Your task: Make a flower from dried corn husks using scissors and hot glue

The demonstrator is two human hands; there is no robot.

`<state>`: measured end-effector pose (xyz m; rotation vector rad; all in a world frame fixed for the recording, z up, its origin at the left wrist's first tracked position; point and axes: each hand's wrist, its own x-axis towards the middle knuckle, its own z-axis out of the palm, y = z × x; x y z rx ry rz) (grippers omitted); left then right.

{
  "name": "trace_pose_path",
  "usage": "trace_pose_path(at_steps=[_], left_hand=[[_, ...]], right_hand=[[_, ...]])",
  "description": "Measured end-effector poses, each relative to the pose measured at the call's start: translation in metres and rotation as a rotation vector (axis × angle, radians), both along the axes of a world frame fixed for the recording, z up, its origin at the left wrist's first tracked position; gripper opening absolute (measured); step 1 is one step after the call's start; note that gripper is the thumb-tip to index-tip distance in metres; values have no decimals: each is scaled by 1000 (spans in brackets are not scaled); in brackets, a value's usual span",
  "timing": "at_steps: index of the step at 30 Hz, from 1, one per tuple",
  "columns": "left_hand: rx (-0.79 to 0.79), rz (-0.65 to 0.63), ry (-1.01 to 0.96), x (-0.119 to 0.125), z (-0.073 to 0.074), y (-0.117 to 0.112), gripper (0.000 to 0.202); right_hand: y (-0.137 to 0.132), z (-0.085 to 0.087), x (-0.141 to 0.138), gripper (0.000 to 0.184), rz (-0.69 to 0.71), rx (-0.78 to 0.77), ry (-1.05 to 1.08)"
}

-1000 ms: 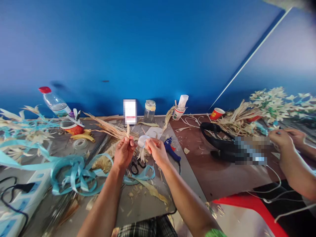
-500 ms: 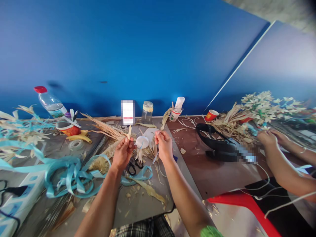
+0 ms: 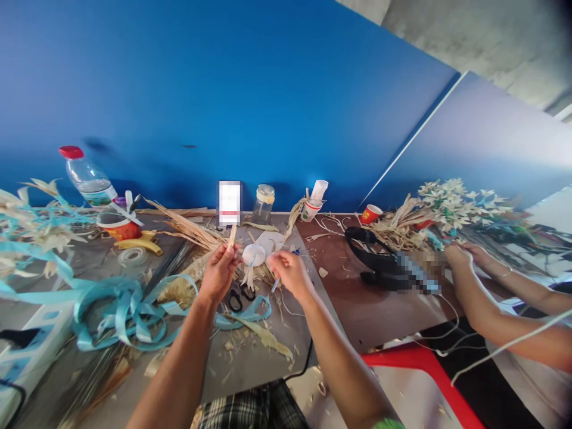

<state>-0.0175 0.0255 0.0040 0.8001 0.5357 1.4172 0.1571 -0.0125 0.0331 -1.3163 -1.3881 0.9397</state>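
Observation:
My left hand (image 3: 220, 271) is closed on a small bundle of dried husk strips (image 3: 247, 275); one strip tip sticks up above the fingers and the loose ends hang below. My right hand (image 3: 288, 271) is pinched on a thin light-blue ribbon strand (image 3: 276, 283) that trails down from its fingers, close beside the bundle. A white tape roll (image 3: 253, 255) lies on the table between and just behind the hands. Black-handled scissors (image 3: 238, 297) lie under the hands.
Light-blue ribbon (image 3: 120, 304) coils at left by a power strip (image 3: 27, 345). A water bottle (image 3: 87, 179), red bowl (image 3: 118, 227), clear tape ring (image 3: 131, 257), jar (image 3: 263, 204) and paper cups (image 3: 311, 208) line the back. Another person's hands (image 3: 465, 257) work at right beside husk flowers (image 3: 456, 205) and a black bag (image 3: 379, 259).
My right hand pulled away to the right from the bundle, then dropped lower with the strand. The view swung right and tilted, and the other person's hands moved further in.

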Motion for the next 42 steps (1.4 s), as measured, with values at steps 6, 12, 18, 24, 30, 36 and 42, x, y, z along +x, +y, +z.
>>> trace_pose_path(at_steps=[6,12,18,24,30,36,42], left_hand=[[-23,43,-37,-2,0,3,19],[-30,35,-16,0,2,0,22],[-28,44,71,3,0,-3,28],[-22,115,152,3,-5,-2,31],[35,127,229,3,-13,1,31],[47,121,265,5,-13,-2,29],[45,118,271,5,-10,-3,29]], right_hand=[[-5,-16,-3,23,2,52,-221],[12,-4,42,29,-314,120,-320],[27,0,39,20,-190,63,-509],[41,-17,10,22,-13,-90,-1022],[50,-29,2,27,-20,-88,-1190],[53,-34,-4,29,20,-74,-1216],[55,-39,-8,27,-4,-61,-1171]])
